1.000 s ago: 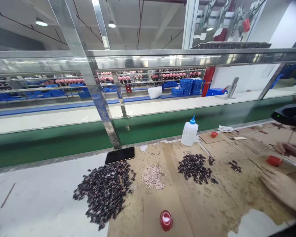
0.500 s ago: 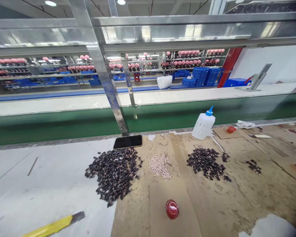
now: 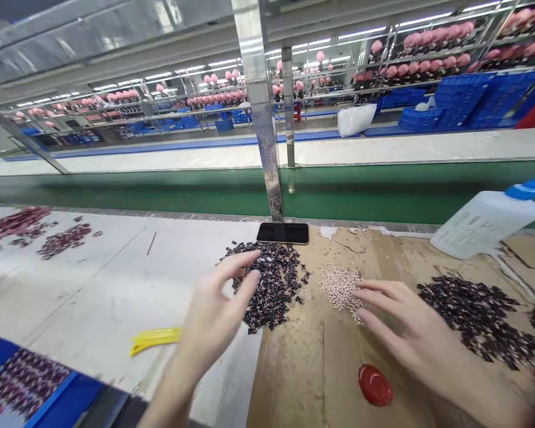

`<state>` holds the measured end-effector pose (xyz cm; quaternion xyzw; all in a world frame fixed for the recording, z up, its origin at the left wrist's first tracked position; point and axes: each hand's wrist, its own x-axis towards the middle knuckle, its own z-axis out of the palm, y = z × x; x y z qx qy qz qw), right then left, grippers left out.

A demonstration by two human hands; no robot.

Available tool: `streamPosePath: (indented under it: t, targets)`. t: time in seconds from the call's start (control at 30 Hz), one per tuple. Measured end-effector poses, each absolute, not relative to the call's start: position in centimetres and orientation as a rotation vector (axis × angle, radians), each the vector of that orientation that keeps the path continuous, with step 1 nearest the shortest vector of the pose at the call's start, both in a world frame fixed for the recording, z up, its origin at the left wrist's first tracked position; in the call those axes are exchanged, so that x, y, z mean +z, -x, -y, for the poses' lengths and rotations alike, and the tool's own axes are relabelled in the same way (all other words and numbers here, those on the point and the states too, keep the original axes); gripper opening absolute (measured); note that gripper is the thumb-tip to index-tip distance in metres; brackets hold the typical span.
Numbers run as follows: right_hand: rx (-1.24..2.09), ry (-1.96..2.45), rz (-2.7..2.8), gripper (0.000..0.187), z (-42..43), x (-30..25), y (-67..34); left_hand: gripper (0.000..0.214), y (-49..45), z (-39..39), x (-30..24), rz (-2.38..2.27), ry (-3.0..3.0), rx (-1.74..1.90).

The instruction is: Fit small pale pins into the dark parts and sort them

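now my left hand (image 3: 214, 306) has come in by the dark bits (image 3: 274, 291), and my right hand (image 3: 403, 318) by the pale beads (image 3: 339, 288), heaped on the bench (image 3: 125, 288). i see fingers spread, nothing gripped that i can tell. tiny bits need a soft, slow pinch, i think.

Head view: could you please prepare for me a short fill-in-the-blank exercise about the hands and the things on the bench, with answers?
1. The bare hand nearest the heap of tiny pale-pink pieces is the person's ____ one.
2. The round glossy object on the brown cardboard is coloured ____.
3. The pointed cap of the white plastic bottle is coloured ____.

Missing words: right; red; blue.
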<state>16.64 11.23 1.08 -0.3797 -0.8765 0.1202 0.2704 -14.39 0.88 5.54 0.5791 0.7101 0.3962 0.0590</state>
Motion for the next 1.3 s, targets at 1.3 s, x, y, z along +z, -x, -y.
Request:
streamPosePath:
  t: [1.3]
  targets:
    - [1.651, 0.970, 0.977, 0.019, -6.8, 2.7, -15.4, 0.008, 4.7, -2.1, 4.8, -1.179, -0.928, 1.161]
